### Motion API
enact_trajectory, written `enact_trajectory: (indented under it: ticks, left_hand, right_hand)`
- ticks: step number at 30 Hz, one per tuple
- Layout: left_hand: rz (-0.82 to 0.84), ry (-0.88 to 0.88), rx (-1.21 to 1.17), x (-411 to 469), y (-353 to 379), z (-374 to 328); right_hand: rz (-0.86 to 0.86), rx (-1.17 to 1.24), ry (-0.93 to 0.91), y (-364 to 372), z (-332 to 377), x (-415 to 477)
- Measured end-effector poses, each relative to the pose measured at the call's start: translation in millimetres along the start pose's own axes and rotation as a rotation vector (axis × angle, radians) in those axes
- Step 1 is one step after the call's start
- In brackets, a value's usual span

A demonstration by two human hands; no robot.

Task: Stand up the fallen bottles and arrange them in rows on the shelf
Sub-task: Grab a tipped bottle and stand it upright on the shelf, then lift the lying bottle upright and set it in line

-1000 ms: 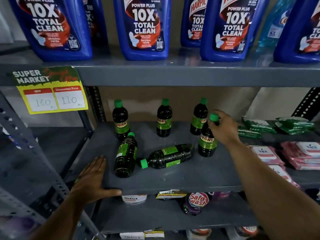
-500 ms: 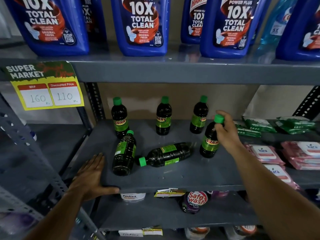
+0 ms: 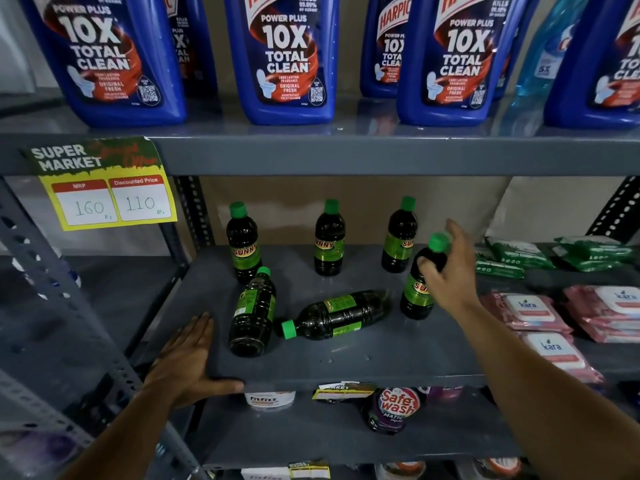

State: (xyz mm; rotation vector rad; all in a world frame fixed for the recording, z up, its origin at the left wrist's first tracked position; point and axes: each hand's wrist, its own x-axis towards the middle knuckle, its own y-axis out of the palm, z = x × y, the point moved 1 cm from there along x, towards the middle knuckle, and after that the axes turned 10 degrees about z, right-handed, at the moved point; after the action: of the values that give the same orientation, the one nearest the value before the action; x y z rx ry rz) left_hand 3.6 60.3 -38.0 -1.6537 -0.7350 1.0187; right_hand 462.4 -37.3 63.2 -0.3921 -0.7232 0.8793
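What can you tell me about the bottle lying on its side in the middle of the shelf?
The fallen bottle is dark, see-through plastic holding dark liquid, with a green cap pointing front-left and a green label around its middle. It lies flat on the grey shelf, base toward the back right. Neither hand touches it; its cap sits close to another fallen bottle.

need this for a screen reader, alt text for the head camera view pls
A right hand grips an upright dark bottle on a grey shelf; two bottles lie fallen beside three standing behind. The left hand rests flat on the shelf's front edge.
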Motion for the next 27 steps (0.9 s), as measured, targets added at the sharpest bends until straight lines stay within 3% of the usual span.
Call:
enact_trajectory:
  ticks: [2,3,5,8,11,16,20,24,27]
  left_hand:
    - [-0.006,-0.007,0.013,0,0,0]
    - [-0.007,-0.006,0.012,0,-1,0]
    - [-0.009,-0.003,0.006,-1,-2,-1]
    - [0.007,-0.016,0.037,-3,-4,-1]
    - [0.016,-0.020,0.054,-3,-4,-2]
    - [0.019,-0.015,0.053,0,-3,0]
    - [0.013,-0.016,0.047,1,0,2]
    - [0.003,-0.023,0.043,2,1,3]
    - [-0.001,-0.022,0.044,3,2,3]
  right_hand:
    - [-0.215,-0.243,-0.308,11,13,-10]
    - [-0.234,-0.267,-0.436,20,22,-14]
    - [0.023,-0.245,-0.520,42,39,-23]
    - [0.675,-0.350,-0.372,75,41,-36]
    - [0.903,-0.577,-0.308,96,32,-39]
    - [0.878,-0.689,-0.387,104,31,-34]
    - [0.877,-0.643,-0.344,105,31,-32]
    - [0.712,-0.425,-0.254,105,25,-39]
    - [0.592,-0.108,-0.151,112,20,-42]
